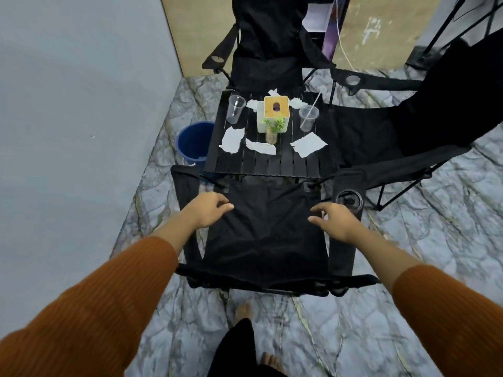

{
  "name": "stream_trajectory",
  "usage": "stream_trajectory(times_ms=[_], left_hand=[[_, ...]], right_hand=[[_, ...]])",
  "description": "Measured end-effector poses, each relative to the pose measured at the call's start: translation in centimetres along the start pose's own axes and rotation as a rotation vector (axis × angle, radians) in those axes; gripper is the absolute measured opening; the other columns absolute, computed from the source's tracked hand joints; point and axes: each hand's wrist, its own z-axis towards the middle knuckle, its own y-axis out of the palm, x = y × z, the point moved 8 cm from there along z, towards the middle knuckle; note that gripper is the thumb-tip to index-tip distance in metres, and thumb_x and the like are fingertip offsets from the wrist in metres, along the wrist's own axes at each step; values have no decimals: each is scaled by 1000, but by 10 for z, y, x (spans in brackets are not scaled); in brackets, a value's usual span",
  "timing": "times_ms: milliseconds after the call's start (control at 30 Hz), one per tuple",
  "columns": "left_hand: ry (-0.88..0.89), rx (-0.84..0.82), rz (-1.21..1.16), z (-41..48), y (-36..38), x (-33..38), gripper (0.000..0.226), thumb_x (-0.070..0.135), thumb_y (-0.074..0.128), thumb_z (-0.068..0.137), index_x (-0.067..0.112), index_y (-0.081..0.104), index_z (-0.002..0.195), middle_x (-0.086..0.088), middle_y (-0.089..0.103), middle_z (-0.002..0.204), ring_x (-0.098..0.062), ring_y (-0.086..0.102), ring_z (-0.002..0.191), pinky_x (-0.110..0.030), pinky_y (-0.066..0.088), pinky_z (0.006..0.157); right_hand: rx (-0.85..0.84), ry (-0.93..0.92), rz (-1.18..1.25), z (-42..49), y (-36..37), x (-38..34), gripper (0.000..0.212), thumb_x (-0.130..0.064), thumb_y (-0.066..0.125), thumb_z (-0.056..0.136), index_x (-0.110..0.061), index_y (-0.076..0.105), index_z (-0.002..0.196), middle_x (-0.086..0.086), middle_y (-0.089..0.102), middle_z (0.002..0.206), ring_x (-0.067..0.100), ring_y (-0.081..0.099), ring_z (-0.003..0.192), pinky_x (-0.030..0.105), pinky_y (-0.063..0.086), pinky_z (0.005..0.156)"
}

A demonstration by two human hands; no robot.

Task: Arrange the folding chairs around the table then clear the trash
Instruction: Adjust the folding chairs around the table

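Head view, looking down.

Near and centre: near chair (261, 240), black, unfolded, its front edge just beside the near edge of the table (272, 165). In its right armrest, a cup holder (349, 200).

Over the left part of the seat, left hand (209, 210): fingers loosely curled, thumb close to the forefinger, nothing plainly held. Contact with the fabric impossible to tell.

Over the right part of the seat, just beside the cup holder, right hand (334, 219): fingers relaxed and slightly spread, gripping nothing.

Orange sleeves (130, 289) on both forearms. Bare feet (243, 308) on the floor (408, 268), near side of the chair back.

Low, black and slatted, the table, with a chair on three sides: far chair (268, 36) at the far edge, right chair (381, 134) at the right edge, set at an angle.

On the table, centre and far: white box (275, 112) with a wooden lid, and a small plant (273, 129) right against its near face.

At the far-left corner, left cup (235, 108), clear, upright. Right of the box, right cup (308, 118), clear, upright, with a straw.

Mid-table, in a row: left scrap (232, 139), middle scrap (261, 146), right scrap (309, 144), all white paper, lying flat and apart. More small white scraps (296, 102) around the far side of the box.

On the floor left of the table, near the wall (81, 77), a blue bucket (193, 142).
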Motion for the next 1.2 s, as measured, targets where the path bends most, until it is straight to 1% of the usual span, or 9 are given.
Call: stream_trajectory(times_ms=[133, 267, 367, 467, 567, 667, 833, 967, 1200], left_hand=[[-52, -182, 164, 85, 77, -32, 52, 40, 49, 97, 9, 48, 139, -12, 51, 143, -29, 46, 132, -42, 36, 111], [-104, -283, 357, 168, 159, -81, 71, 42, 41, 100, 7, 11, 153, -11, 7, 163, -28, 4, 150, -44, 9, 123], [-97, -282, 477, 216, 206, -110, 84, 54, 35, 97, 9, -10, 152, -8, -18, 161, -25, -18, 148, -47, -5, 121], [-41, -235, 546, 247, 239, -128, 88, 64, 23, 95, 9, -22, 148, -9, -31, 156, -25, -26, 146, -47, -10, 120], [-46, -248, 567, 267, 260, -152, 91, 69, 17, 92, 10, -27, 146, -7, -35, 153, -22, -27, 145, -45, -12, 121], [-58, -285, 631, 280, 271, -168, 96, 72, 20, 90, 11, -33, 142, -5, -40, 151, -20, -31, 143, -45, -16, 119], [-28, -230, 496, 267, 277, -153, 93, 70, 19, 91, 12, -30, 143, -4, -41, 148, -20, -31, 143, -48, -14, 119], [5, -192, 464, 228, 291, -151, 90, 71, 18, 90, 18, -31, 144, -4, -37, 153, -21, -33, 142, -49, -15, 118], [-117, -372, 452, 193, 321, -189, 93, 77, 16, 85, 22, -35, 140, 0, -39, 152, -19, -33, 142, -47, -17, 118]], right_hand=[[-77, 83, -46, 82, 56, 29, 60, -36, 60, 92, -12, 41, 143, 11, 38, 150, 30, 38, 137, 44, 35, 112], [-150, 177, -169, 156, 132, 74, 75, -40, 56, 94, -17, 17, 153, 6, 5, 163, 27, 3, 150, 48, 17, 121], [-150, 183, -247, 202, 178, 100, 81, -43, 52, 95, -22, 1, 154, 0, -11, 163, 24, -12, 150, 51, 10, 122], [-188, 184, -287, 229, 218, 129, 94, -56, 50, 91, -25, -14, 152, -5, -26, 159, 22, -21, 148, 54, 6, 121], [-301, 209, -379, 243, 248, 170, 107, -74, 44, 83, -26, -26, 148, -8, -39, 152, 21, -28, 145, 56, -4, 119], [-333, 211, -434, 252, 266, 194, 110, -84, 33, 77, -27, -32, 145, -7, -44, 146, 19, -34, 142, 58, -12, 117], [-341, 252, -361, 249, 268, 175, 112, -81, 39, 77, -26, -34, 141, -3, -46, 145, 23, -34, 142, 61, -12, 115], [-294, 148, -336, 221, 285, 142, 104, -83, 28, 77, -30, -33, 143, -5, -42, 150, 21, -38, 139, 62, -13, 115], [-577, 308, -278, 171, 335, 166, 107, -92, 17, 70, -29, -35, 140, -9, -43, 149, 16, -37, 139, 64, -19, 111]])
